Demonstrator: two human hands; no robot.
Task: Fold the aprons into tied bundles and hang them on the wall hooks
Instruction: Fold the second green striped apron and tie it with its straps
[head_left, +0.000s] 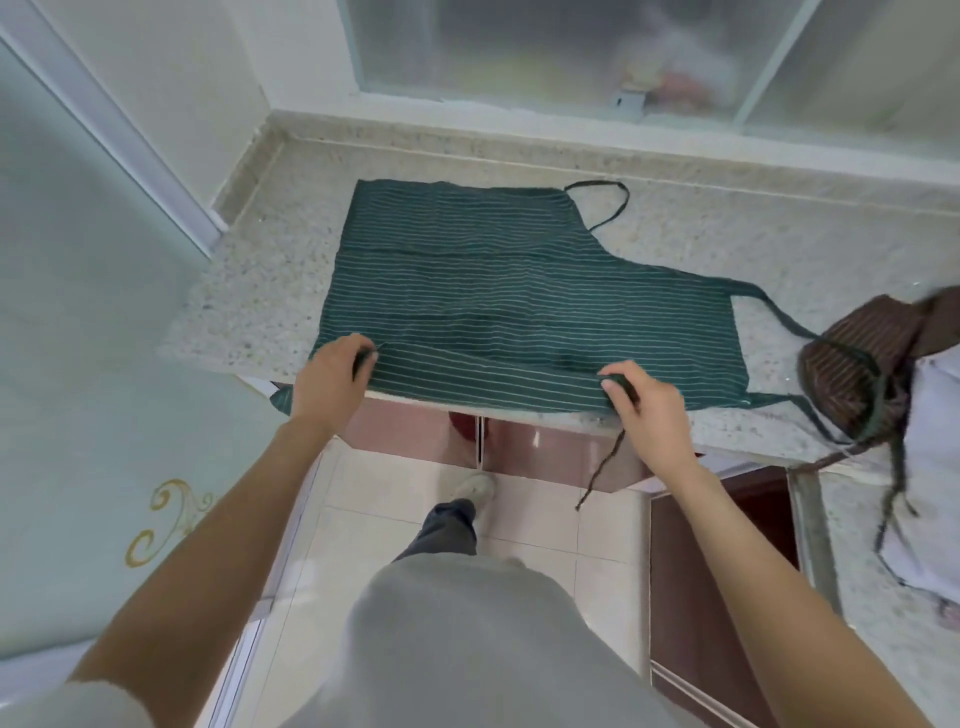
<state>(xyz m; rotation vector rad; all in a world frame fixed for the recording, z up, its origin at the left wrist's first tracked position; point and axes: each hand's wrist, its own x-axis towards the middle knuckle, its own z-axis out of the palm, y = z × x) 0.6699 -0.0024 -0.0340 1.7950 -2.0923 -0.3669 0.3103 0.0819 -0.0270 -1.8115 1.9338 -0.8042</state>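
A green apron (519, 291) with thin white stripes lies flat on the speckled stone counter (727, 249), its near edge folded at the counter's front. The left hand (330, 379) and right hand (641, 397) each pinch that soft cloth edge, well apart. A brown striped apron (857, 364), bunched, sits at the right with cords dangling.
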